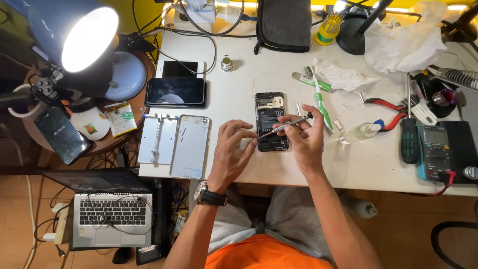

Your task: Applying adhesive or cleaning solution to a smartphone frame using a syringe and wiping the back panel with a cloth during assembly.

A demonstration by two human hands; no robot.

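- Black rectangular smartphone with its back cover off (pixel 271 121) lies flat on the white worktable (pixel 279 69), between both hands, just beside a green-and-white toothbrush (pixel 320 99).
- Judged handling: light, stiff and thin; the exposed board and connectors look fragile. Best steadied by its long edges, not by its open face.
- Left hand (pixel 233 149): fingers curled, tips resting at the phone's left edge, bracing it; wrist bent inward.
- Right hand (pixel 304 137): thumb and forefinger pinch a slim metal screwdriver (pixel 285 126), held at a shallow slant, tip on the phone's interior.
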